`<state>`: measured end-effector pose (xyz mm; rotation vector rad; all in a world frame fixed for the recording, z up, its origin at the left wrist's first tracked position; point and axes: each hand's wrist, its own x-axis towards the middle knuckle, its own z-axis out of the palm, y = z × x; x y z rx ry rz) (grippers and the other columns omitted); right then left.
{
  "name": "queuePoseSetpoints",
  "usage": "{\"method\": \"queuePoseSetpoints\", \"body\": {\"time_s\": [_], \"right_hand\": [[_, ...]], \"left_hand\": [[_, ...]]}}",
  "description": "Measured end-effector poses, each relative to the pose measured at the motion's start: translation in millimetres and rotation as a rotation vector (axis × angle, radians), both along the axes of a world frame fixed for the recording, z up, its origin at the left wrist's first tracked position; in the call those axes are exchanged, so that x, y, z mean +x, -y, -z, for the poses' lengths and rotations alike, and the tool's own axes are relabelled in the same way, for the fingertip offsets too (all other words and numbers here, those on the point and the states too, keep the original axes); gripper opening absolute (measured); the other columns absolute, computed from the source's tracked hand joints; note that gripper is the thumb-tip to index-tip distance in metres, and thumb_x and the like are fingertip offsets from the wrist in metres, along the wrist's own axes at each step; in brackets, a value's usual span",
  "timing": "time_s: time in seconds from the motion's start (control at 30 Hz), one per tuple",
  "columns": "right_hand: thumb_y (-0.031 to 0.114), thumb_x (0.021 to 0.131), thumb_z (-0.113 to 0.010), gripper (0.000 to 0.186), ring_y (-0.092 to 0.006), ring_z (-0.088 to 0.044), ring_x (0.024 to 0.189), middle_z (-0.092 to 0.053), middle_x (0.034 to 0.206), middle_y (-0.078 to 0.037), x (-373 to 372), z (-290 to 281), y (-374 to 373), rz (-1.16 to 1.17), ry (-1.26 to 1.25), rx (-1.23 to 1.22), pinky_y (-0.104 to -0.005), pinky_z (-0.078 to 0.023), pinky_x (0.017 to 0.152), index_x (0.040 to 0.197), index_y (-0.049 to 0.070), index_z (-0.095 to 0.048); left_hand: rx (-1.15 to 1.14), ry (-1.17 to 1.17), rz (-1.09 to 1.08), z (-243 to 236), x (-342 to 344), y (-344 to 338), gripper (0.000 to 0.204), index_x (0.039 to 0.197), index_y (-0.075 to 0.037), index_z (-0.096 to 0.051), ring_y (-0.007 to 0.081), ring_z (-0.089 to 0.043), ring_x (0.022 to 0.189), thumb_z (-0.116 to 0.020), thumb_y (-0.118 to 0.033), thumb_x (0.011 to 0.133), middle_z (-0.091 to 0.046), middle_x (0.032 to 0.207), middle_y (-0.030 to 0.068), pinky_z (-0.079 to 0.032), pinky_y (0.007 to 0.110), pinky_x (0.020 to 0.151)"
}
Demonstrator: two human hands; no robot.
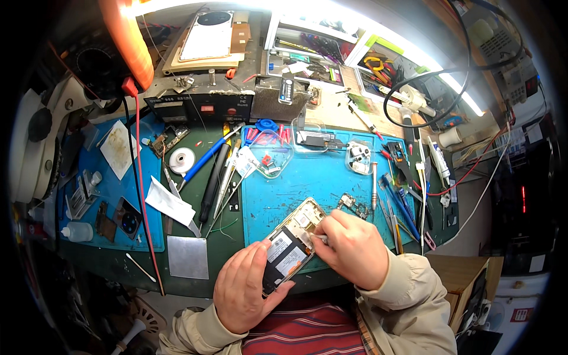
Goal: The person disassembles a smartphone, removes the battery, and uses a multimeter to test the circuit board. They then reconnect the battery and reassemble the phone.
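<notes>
An opened phone (290, 251) lies tilted at the front edge of the blue work mat (278, 195), its black battery with white labels and pale metal frame exposed. My left hand (245, 284) grips the phone's lower end, fingers along its left edge and thumb at the right. Over the phone's upper right part, my right hand (349, 242) pinches something small and whitish, mostly hidden by the fingers. Just beyond that hand, a small circuit board with parts (353, 204) rests on the mat.
Clear plastic trays (271, 155) with small parts stand along the mat's far side. Screwdrivers and tweezers (399, 207) lie at the right; a blue pen-like tool (210, 155) and a solder wick spool (181, 160) lie left. A red cable (142, 195) crosses the left side.
</notes>
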<state>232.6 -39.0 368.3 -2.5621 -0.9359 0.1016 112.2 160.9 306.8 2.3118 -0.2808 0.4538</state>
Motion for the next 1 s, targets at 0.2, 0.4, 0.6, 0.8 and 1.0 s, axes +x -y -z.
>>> {"method": "queuePoseSetpoints", "body": {"time_s": [0.2, 0.4, 0.6, 0.8, 1.0], "right_hand": [[0.008, 0.085, -0.071, 0.011, -0.0246, -0.064, 0.078, -0.057, 0.083, -0.008, 7.3, 8.5, -6.9, -0.107, 0.093, 0.03, -0.0361, -0.054, 0.067, 0.087, 0.006, -0.061], [0.006, 0.082, -0.071, 0.014, -0.0254, -0.063, 0.085, -0.057, 0.089, -0.008, 21.1, 2.8, 5.6, -0.299, 0.01, 0.069, -0.0359, -0.054, 0.074, 0.092, 0.005, -0.062], [0.006, 0.081, -0.071, 0.014, -0.0258, -0.063, 0.088, -0.058, 0.092, -0.008, 26.9, 10.5, 13.0, -0.384, -0.096, 0.106, -0.0355, -0.053, 0.078, 0.093, 0.005, -0.064], [0.006, 0.078, -0.07, 0.014, -0.0268, -0.063, 0.089, -0.058, 0.092, -0.008, 30.4, 12.4, 8.6, -0.419, -0.058, 0.112, -0.0363, -0.054, 0.079, 0.091, 0.005, -0.064], [0.006, 0.078, -0.073, 0.019, -0.0268, -0.063, 0.086, -0.058, 0.095, -0.008, 35.3, 9.5, 12.3, -0.451, -0.057, 0.068, -0.0372, -0.054, 0.078, 0.096, 0.005, -0.065]], "left_hand": [[0.011, 0.0, -0.007, 0.3, -0.2, 1.1, 0.097, 0.148, 0.003, -0.038, 0.0379, -0.064, 0.113, -0.092, -0.022, 0.072, -0.06, 0.134, 0.0188, -0.051, 0.047, 0.096], [0.017, -0.013, 0.004, -1.4, 1.1, 1.0, 0.102, 0.151, 0.004, -0.033, 0.0378, -0.063, 0.113, -0.092, -0.02, 0.071, -0.06, 0.135, 0.0198, -0.05, 0.047, 0.096], [0.029, -0.012, 0.004, -3.9, 1.6, 1.6, 0.105, 0.154, 0.003, -0.029, 0.0377, -0.062, 0.115, -0.091, -0.02, 0.072, -0.06, 0.135, 0.0211, -0.049, 0.046, 0.097], [0.054, -0.027, -0.015, -5.0, 0.0, 3.6, 0.101, 0.152, 0.004, -0.033, 0.0377, -0.062, 0.116, -0.09, -0.022, 0.074, -0.06, 0.134, 0.0211, -0.05, 0.046, 0.097], [0.096, -0.027, 0.005, -7.2, 0.9, 3.4, 0.112, 0.157, 0.005, -0.023, 0.0377, -0.062, 0.115, -0.092, -0.018, 0.071, -0.06, 0.134, 0.0241, -0.048, 0.046, 0.098]]}}
